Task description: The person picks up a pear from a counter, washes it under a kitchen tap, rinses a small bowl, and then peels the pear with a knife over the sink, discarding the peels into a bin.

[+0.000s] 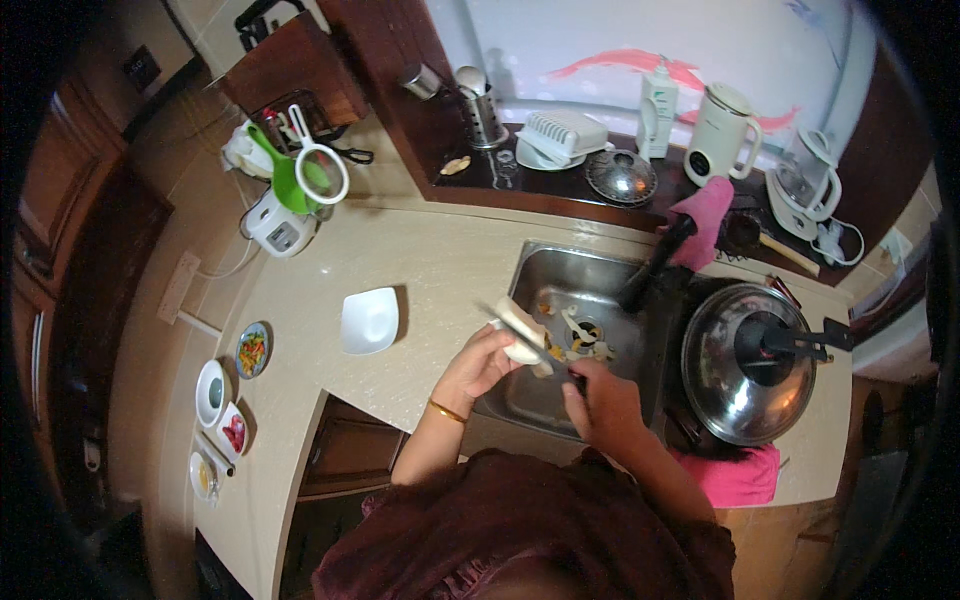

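Note:
My left hand (480, 364), with a gold-coloured bracelet at the wrist, holds a pale, whitish piece of food (523, 321) over the left edge of the sink (540, 262); its exact kind cannot be told. In my right hand (609, 401) is a knife (525, 339), gripped by its handle, its somewhat blurred blade lying across the pale piece. Beneath both hands, pale and yellowish scraps (592, 349) lie around the drain in the steel basin. An off-white square dish (370, 321) stands on the counter left of my left hand.
A large lidded pan (750, 364) stands right of the sink, near a black faucet (658, 262) and a pink cloth (731, 476). Several small dishes, one with chopped vegetables (252, 349), line the left counter. A rice cooker (279, 225) stands at the back left, a white kettle (720, 139) on the ledge.

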The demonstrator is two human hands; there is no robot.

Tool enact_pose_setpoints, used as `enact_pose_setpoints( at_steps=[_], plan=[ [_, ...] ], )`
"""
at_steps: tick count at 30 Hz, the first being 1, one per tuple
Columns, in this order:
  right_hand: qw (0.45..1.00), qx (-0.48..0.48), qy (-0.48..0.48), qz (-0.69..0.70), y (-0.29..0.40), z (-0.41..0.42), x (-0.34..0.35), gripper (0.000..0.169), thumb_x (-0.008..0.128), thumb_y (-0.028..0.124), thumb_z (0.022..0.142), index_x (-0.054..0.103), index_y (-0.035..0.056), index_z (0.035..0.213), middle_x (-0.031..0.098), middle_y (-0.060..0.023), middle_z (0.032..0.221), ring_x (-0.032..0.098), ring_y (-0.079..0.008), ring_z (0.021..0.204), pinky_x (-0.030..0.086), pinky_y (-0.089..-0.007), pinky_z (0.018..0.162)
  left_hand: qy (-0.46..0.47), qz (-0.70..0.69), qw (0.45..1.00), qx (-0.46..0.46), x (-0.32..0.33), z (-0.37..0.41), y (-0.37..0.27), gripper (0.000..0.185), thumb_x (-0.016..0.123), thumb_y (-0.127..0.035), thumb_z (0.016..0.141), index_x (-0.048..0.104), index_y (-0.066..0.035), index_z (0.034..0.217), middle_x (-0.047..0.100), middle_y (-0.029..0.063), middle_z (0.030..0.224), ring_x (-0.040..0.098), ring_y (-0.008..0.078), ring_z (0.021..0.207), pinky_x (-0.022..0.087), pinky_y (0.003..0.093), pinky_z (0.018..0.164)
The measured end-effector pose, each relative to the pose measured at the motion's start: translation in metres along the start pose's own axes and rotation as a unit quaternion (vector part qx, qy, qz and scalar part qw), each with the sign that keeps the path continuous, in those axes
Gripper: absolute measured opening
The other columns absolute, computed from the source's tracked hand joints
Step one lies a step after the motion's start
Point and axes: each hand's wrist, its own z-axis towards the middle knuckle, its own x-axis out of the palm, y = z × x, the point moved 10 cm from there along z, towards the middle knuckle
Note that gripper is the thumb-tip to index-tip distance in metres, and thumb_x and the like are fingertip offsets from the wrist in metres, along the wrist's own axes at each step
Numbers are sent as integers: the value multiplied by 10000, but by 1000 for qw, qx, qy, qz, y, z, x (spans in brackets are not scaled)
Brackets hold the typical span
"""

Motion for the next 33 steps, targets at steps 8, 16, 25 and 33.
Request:
enact_pose_setpoints(
  at_steps=[8, 16, 25, 33],
  plan=[
    [984, -97, 52, -137, 10, 15, 6, 244, 620, 179, 805, 486, 43, 957, 576, -130, 820, 622, -298, 649, 501, -381, 510, -9, -41, 996, -73, 1, -1, 20, 425, 517, -264, 897, 481, -12, 1238, 579, 145, 1195, 573, 252, 1088, 470, 402, 932],
    [980, -34, 110, -160, -59, 16, 40, 237, 573, 201, 832, 468, 54, 985, 572, -146, 764, 610, -334, 604, 489, -430, 501, -14, 1, 994, -108, 14, -3, 26, 459, 626, -169, 829, 476, 38, 1211, 601, 144, 1136, 604, 223, 1028, 482, 352, 912],
    [972, 126, 117, -160, -128, -22, 48, 182, 545, 194, 883, 439, 55, 936, 561, -180, 727, 589, -346, 588, 458, -453, 502, 100, -2, 995, 9, 32, -3, -2, 567, 613, -91, 796, 378, 26, 1299, 539, 174, 1211, 548, 295, 1117, 450, 421, 966],
    [929, 211, -8, 303, -86, -17, 3, 217, 436, 230, 952, 471, 43, 1057, 567, -70, 722, 547, -167, 592, 440, -299, 547, 141, 233, 930, 248, 56, -26, -58, 517, 811, -64, 600, 479, -109, 992, 577, 82, 959, 545, 247, 999, 362, 438, 994]
  ],
)
